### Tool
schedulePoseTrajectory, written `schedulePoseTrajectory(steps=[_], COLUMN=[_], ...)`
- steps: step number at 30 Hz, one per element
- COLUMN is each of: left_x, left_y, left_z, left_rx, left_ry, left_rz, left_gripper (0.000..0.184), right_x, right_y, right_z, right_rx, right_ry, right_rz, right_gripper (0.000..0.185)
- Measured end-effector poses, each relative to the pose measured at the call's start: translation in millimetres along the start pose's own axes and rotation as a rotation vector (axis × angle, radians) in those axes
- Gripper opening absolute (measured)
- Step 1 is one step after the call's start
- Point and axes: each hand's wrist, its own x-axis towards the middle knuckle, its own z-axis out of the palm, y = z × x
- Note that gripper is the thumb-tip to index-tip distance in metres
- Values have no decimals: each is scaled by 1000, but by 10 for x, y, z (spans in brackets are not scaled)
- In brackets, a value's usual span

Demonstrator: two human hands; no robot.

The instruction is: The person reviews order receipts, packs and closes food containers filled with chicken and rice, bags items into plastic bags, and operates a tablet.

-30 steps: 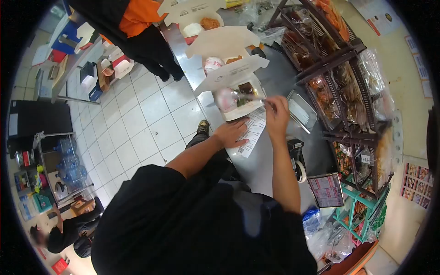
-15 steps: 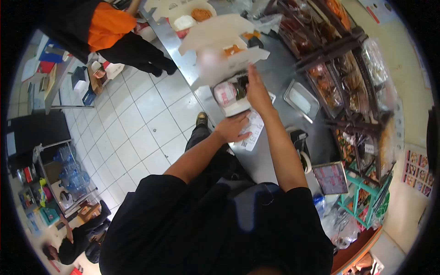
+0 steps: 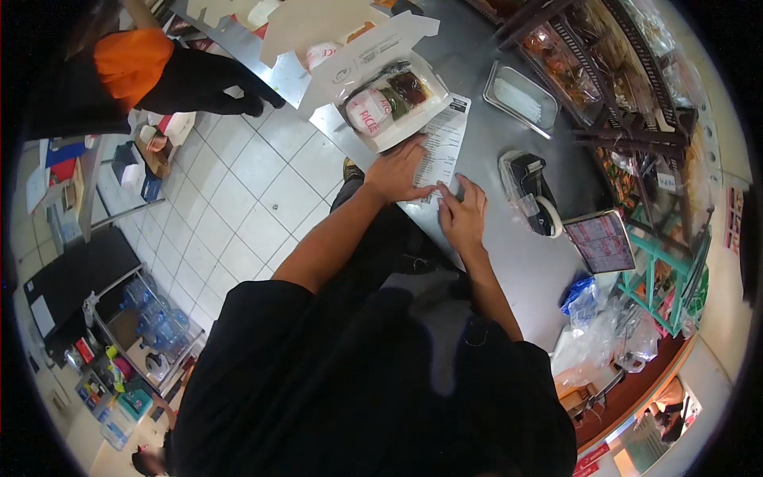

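A long printed receipt (image 3: 447, 141) lies on the metal counter, its upper part beside an opened cardboard meal box (image 3: 405, 131). Inside the box are a paper-wrapped rice portion (image 3: 369, 111) marked RICE and a dark sauce packet (image 3: 409, 89). My left hand (image 3: 395, 171) rests flat at the box's near edge and over the receipt's side, thumb stretched out. At the receipt's near end, the fingertips of my right hand (image 3: 464, 213) touch the paper, fingers apart. Whether either hand pinches the paper is hard to make out.
Another opened box (image 3: 298, 33) with a rice portion stands beyond. To the right are a metal tray (image 3: 520, 99), a tape dispenser (image 3: 531, 191), a small framed sign (image 3: 600, 242) and racks of packets (image 3: 556, 60). A person in black and orange (image 3: 135, 67) stands at upper left.
My right hand has left the box's side and come back to the receipt's near end. My left hand stays by the box and receipt. The view has shifted.
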Motion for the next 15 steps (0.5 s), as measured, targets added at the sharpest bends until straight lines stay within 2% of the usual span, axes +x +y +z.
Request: schedulePoseTrajectory(steps=[1, 7, 10, 15], left_x=[-5, -4, 4, -1], left_y=[12, 14, 27, -9], left_z=[-16, -21, -44, -14], left_rx=[-14, -27, -33, -4], left_ry=[-18, 47, 40, 40], left_rz=[-7, 64, 78, 73], left_gripper=[74, 72, 70, 79], right_x=[-53, -114, 9, 444], right_y=[-11, 169, 203, 108], right_z=[20, 62, 89, 174], right_rx=[-106, -46, 39, 163], right_ry=[-2, 90, 133, 51], right_rz=[-41, -10, 38, 226], right_gripper=[34, 27, 21, 9])
